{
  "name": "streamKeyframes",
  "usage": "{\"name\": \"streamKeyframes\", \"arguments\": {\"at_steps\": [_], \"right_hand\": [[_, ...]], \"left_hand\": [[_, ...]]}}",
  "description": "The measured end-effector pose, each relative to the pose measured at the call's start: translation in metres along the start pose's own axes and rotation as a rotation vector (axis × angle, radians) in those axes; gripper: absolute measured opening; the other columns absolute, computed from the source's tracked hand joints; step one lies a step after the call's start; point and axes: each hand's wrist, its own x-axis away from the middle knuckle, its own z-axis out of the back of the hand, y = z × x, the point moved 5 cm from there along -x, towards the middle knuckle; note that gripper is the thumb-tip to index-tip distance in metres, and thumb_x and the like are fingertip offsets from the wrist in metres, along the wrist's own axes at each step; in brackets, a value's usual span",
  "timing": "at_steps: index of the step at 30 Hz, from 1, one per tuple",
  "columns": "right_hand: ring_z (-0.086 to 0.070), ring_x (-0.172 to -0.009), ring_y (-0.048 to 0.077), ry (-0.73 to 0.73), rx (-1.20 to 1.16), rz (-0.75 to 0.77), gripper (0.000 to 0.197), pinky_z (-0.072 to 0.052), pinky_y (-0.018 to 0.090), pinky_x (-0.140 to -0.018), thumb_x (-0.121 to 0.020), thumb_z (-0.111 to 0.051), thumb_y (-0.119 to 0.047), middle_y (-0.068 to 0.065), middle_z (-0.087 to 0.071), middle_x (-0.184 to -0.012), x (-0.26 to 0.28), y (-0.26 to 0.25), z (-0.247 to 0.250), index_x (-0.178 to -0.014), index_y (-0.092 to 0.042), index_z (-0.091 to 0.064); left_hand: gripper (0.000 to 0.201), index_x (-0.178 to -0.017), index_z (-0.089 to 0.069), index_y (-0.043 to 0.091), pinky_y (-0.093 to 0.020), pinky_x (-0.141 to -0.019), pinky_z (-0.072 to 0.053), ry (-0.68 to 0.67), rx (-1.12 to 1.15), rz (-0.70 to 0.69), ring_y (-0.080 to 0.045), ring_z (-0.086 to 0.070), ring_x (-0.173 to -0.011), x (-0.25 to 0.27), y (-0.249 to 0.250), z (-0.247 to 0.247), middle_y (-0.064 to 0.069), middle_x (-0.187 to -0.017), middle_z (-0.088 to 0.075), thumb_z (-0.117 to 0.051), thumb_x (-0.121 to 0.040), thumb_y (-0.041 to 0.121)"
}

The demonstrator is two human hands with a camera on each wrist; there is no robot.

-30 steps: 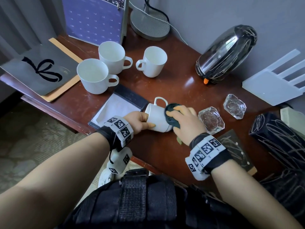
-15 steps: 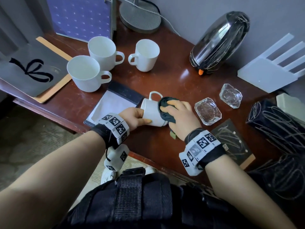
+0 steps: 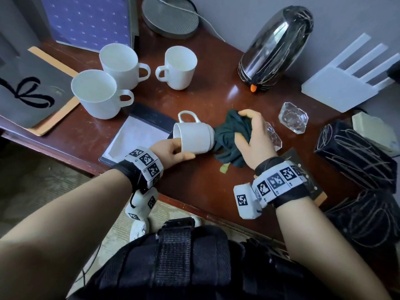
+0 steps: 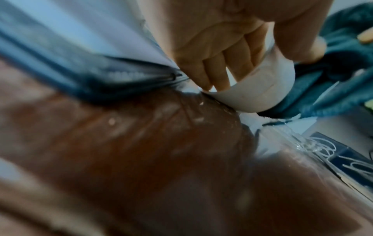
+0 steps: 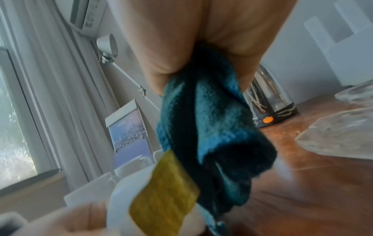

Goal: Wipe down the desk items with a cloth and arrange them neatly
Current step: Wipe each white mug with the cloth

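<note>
Head view: white mug (image 3: pixel 194 137) lies on its side above the desk's (image 3: pixel 203 191) front edge — handle up, mouth left. Left hand (image 3: pixel 173 150) grips its rim, fingers inside. Right hand (image 3: pixel 253 139) clutches the bunched teal cloth (image 3: pixel 229 135) against the mug's base — glass dish (image 3: pixel 293 118) nearby.

A dark red-brown wooden bench (image 3: pixel 207 187) against a grey wall. On it stand three upright white mugs (image 3: pixel 121 63) toward the back left, a round lamp base (image 3: pixel 171 20), a chrome kettle (image 3: pixel 275 48), two glass dishes (image 3: pixel 293 118), a notepad (image 3: pixel 138 135) and a grey folder (image 3: pixel 28 92) overhanging the left edge.
</note>
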Motion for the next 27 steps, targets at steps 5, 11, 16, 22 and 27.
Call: {"name": "streamKeyframes", "arguments": {"at_steps": [5,11,16,22,27], "right_hand": [[-0.042,-0.101,0.005,0.074,-0.136,0.062,0.041,-0.030,-0.002,-0.084,-0.082,-0.058,0.000,0.010,-0.043,-0.122,-0.005,-0.023,0.003,-0.121,-0.008,-0.044],[-0.038,-0.124,0.018,-0.196,0.244,0.221,0.041,-0.035,0.036,-0.102,-0.086,-0.059,-0.021,-0.005,-0.034,-0.141,-0.012,-0.071,-0.040,-0.126,-0.026,-0.051],[-0.009,-0.141,0.024,-0.425,0.500,0.302,0.040,-0.021,0.045,-0.108,-0.095,-0.046,-0.033,-0.007,-0.017,-0.154,-0.005,-0.059,-0.081,-0.135,-0.038,-0.043],[-0.031,-0.128,0.031,-0.358,0.418,0.174,0.041,-0.029,0.036,-0.107,-0.090,-0.051,-0.006,0.000,-0.039,-0.144,-0.001,-0.001,-0.038,-0.127,-0.025,-0.056],[-0.039,-0.123,0.027,-0.228,0.428,0.046,0.042,-0.035,0.035,-0.102,-0.090,-0.050,-0.012,-0.004,-0.042,-0.140,-0.018,0.008,-0.008,-0.128,-0.031,-0.054]], "left_hand": [[0.031,-0.122,-0.059,0.019,-0.023,-0.100,-0.033,0.042,0.072,-0.003,-0.016,-0.054,-0.115,-0.002,0.001,0.000,0.000,-0.120,-0.063,-0.057,-0.091,0.020],[0.018,-0.107,-0.065,0.019,-0.017,-0.090,-0.035,0.068,0.149,0.000,-0.011,-0.059,-0.099,0.011,-0.001,-0.010,0.006,-0.101,-0.065,-0.056,-0.092,0.021],[0.019,-0.079,-0.056,0.012,-0.016,-0.070,-0.033,0.084,0.083,0.038,-0.012,-0.052,-0.076,0.010,0.000,-0.008,0.005,-0.074,-0.057,-0.054,-0.093,0.025],[0.029,-0.119,-0.061,0.017,-0.021,-0.100,-0.032,0.091,0.165,0.013,-0.013,-0.054,-0.112,0.008,0.001,-0.004,0.001,-0.116,-0.064,-0.058,-0.091,0.022],[0.032,-0.122,-0.059,0.020,-0.014,-0.094,-0.028,0.097,0.167,0.045,-0.006,-0.051,-0.108,0.009,0.002,-0.003,0.007,-0.115,-0.062,-0.057,-0.091,0.024]]}}
